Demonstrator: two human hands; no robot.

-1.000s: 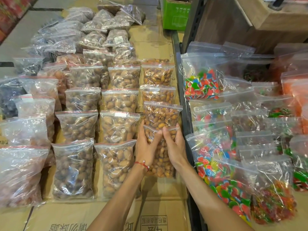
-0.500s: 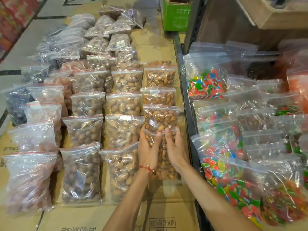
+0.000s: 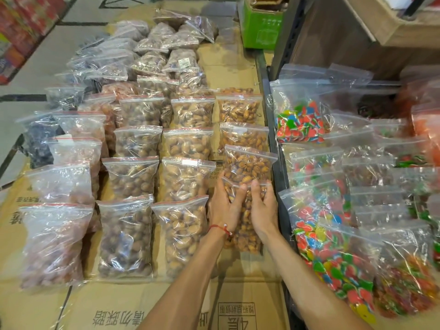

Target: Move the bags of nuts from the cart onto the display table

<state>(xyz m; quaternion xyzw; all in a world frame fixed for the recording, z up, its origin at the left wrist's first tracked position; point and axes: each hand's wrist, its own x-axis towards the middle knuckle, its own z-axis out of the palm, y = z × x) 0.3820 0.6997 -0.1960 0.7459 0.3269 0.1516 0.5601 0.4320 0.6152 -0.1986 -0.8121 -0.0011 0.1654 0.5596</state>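
Both hands are holding one bag of almonds (image 3: 248, 236). The left hand (image 3: 223, 207) grips its left side and the right hand (image 3: 264, 211) grips its right side. Each thumb lies on top of the bag near the zip end, and the fingers curl around the edges. A red string bracelet (image 3: 221, 228) is on the left wrist.

The bag lies flat on the display table (image 3: 114, 310), which is covered with brown cardboard. It is the closest bag in the row at the right edge of the table. Its long side runs straight away from the person. The zip end points away, and the bottom end points back toward the person. The zip end lies on the bottom part of the next almond bag (image 3: 248, 163) in the row.

More clear bags of nuts (image 3: 184, 179) lie in neat rows to the left, all turned the same way, zip ends far from the person. A black metal rail (image 3: 273, 139) runs along the right side of the table, just beside the held bag. Past the rail lie bags of bright candy (image 3: 333, 248) in red, green, blue and yellow. A green box (image 3: 262, 27) stands at the far end.
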